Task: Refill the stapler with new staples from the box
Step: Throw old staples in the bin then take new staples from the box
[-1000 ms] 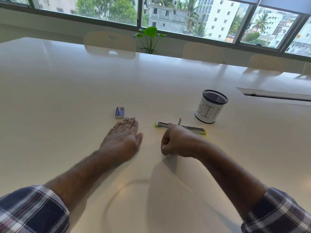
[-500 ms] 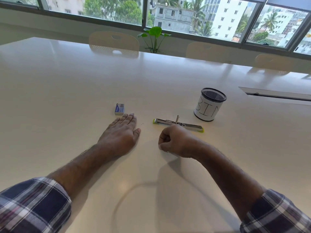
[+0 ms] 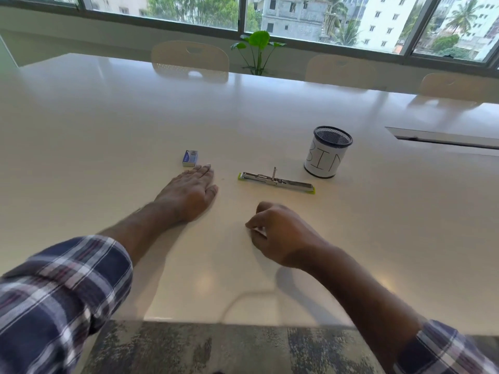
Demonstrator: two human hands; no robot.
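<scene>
Head view: flat left hand (image 3: 189,195) rests beside the small blue staple box (image 3: 190,158); curled right hand (image 3: 278,233) holds nothing visible. Opened metal green-tipped stapler (image 3: 276,180) awaits staples; next, open the box.

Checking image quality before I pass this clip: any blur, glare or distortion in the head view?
Head view: daylight from the windows throws soft glare across the glossy white table; wide-angle bending curves the table edges; both plaid sleeves are motion-smeared; the stapler, staple box and left hand read sharp; the right hand is slightly soft.
</scene>
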